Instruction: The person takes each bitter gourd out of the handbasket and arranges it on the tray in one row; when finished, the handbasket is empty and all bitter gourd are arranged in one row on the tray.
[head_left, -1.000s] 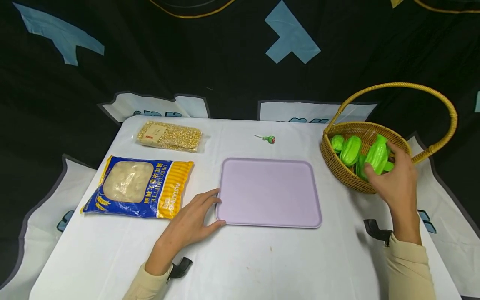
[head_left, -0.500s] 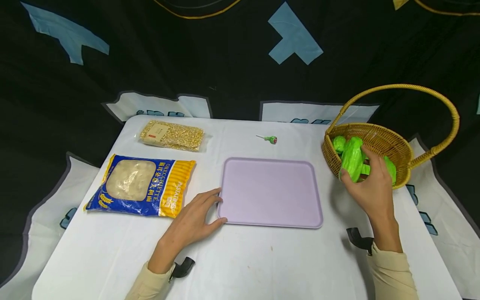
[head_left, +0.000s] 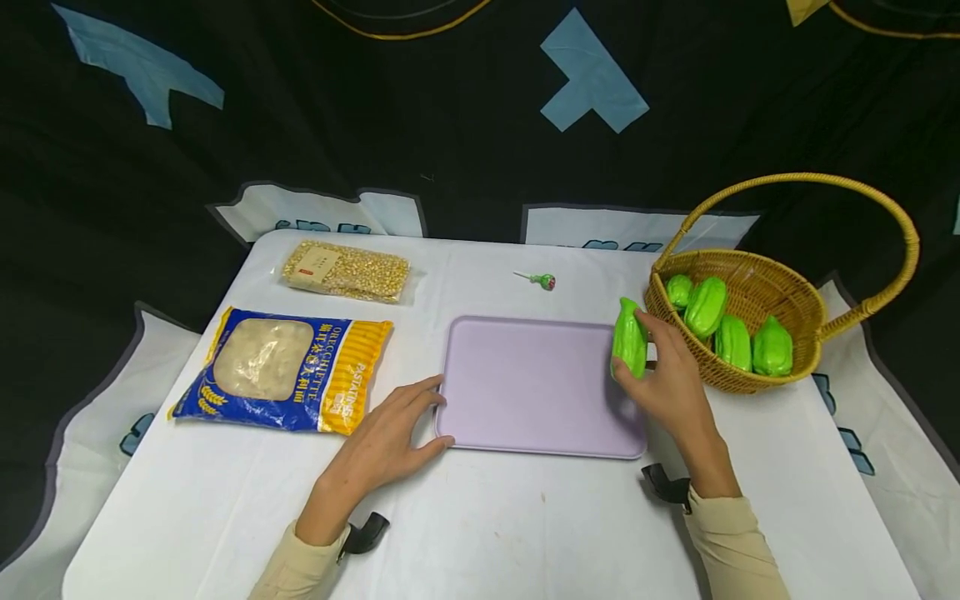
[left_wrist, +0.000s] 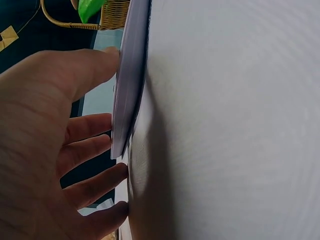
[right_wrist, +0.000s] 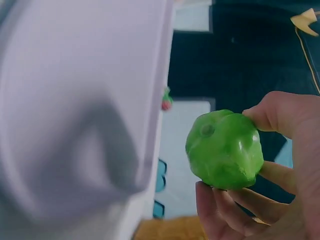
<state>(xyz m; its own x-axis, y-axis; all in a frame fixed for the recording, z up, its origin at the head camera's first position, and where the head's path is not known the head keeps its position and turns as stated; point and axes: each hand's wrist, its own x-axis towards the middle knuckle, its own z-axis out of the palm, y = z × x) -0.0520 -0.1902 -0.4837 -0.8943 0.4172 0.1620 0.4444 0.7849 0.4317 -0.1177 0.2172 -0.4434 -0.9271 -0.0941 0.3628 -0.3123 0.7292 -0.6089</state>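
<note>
My right hand (head_left: pixel 670 385) pinches a bright green, ribbed fruit (head_left: pixel 628 342) between thumb and fingers, above the right edge of the pale purple tray (head_left: pixel 536 383). In the right wrist view the fruit (right_wrist: pixel 225 150) appears end-on and lumpy, with the tray (right_wrist: pixel 90 55) beside it and a shadow on the tray. My left hand (head_left: pixel 385 435) rests against the tray's left edge, fingers loosely spread. Close up in the left wrist view, thumb and some fingertips of the left hand (left_wrist: pixel 50 130) touch the tray rim (left_wrist: pixel 129 85).
A wicker basket (head_left: pixel 738 379) with a tall handle stands at the right, holding several similar green fruits (head_left: pixel 732 342). A blue-and-yellow pasta bag (head_left: pixel 281 371) and a bag of corn kernels (head_left: pixel 348 272) lie at the left. Behind the tray lies a lollipop (head_left: pixel 542 281).
My right hand has lifted one green fruit out of the basket and carried it left to the tray's right edge. The left hand has stayed at the tray.
</note>
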